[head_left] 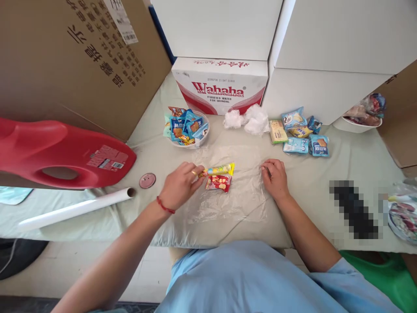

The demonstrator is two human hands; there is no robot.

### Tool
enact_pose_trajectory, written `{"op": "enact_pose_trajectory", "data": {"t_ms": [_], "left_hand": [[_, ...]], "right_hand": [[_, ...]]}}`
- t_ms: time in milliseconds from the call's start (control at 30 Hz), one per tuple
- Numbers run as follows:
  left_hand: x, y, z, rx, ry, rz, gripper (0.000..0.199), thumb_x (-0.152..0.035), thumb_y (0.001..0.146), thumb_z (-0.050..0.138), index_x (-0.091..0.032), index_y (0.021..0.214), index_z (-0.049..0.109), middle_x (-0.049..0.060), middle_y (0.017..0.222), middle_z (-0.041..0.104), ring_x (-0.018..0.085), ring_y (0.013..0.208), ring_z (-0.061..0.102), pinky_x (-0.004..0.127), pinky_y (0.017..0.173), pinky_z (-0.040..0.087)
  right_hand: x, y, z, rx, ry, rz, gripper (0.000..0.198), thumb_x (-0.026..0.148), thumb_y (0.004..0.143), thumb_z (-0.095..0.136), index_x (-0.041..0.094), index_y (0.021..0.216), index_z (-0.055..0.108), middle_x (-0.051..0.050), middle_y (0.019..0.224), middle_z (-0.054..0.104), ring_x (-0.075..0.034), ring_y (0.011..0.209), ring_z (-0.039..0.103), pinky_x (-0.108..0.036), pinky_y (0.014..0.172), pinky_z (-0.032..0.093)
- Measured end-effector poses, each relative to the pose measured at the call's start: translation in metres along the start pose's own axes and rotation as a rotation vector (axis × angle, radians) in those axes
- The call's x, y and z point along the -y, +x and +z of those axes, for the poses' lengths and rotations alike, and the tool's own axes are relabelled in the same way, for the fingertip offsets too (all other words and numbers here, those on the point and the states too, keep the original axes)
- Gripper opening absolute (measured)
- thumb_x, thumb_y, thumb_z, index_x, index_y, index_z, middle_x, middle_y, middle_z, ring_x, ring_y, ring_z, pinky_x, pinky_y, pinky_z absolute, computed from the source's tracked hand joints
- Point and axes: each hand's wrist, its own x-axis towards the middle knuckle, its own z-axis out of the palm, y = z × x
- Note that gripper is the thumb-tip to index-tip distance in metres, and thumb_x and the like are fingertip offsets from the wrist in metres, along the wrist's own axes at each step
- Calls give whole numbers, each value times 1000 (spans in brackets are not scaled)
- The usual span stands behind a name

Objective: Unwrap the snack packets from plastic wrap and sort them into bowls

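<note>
My left hand (183,180) pinches one end of a yellow stick-shaped snack packet (220,169). Just below that stick lies a small red snack packet (218,183), on a clear plastic sheet (244,202) spread over the cloth. At the sheet's right edge rests my right hand (275,177), its fingers curled inward; whether anything is inside them is hidden. Beyond my left hand stands a clear bowl (206,138) heaped with blue, yellow and brown snack packets (187,126).
Several snack packets (296,145) and crumpled white plastic (256,119) lie at the back right. A Wahaha carton (221,87) stands behind. On the left are a red jug (71,152), a white tube (74,208) and a round pink disc (147,180). A white bowl (358,124) sits far right.
</note>
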Motion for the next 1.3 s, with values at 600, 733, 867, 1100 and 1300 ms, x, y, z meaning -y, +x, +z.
{"op": "enact_pose_trajectory", "data": {"t_ms": [600, 733, 867, 1100, 1300], "left_hand": [[-17, -4, 61, 157, -147, -89, 39, -23, 104, 41, -15, 137, 59, 14, 108, 72, 27, 101, 65, 40, 92, 53], [-19, -34, 68, 19, -155, -256, 46, -26, 103, 40, -16, 147, 54, 17, 138, 68, 30, 133, 59, 49, 112, 46], [-26, -55, 71, 27, -86, -292, 51, -35, 106, 39, -27, 156, 48, 10, 163, 49, 32, 155, 38, 64, 127, 19], [-30, -61, 73, 59, -113, -301, 55, -39, 107, 36, -29, 161, 42, 7, 169, 39, 32, 159, 32, 69, 128, 9], [-28, -63, 72, 33, -140, -279, 54, -39, 106, 39, -27, 159, 45, 11, 169, 37, 32, 158, 33, 69, 128, 11]], "right_hand": [[130, 16, 13, 431, -15, -330, 36, 35, 100, 63, 23, 134, 66, -15, 134, 61, -33, 124, 53, -52, 106, 49], [130, 15, 53, 620, -180, -353, 48, 35, 92, 76, 23, 137, 65, -18, 146, 56, -38, 130, 51, -57, 109, 47], [115, 12, 52, 621, -187, -426, 39, 25, 95, 69, 25, 135, 68, -16, 148, 56, -35, 131, 53, -55, 109, 47], [86, 25, 28, 611, -87, -490, 31, 30, 100, 63, 26, 129, 73, -14, 143, 61, -30, 124, 59, -50, 105, 51], [103, 23, 49, 638, -77, -586, 26, 31, 100, 65, 29, 124, 75, -13, 143, 61, -30, 132, 54, -53, 111, 49]]}}
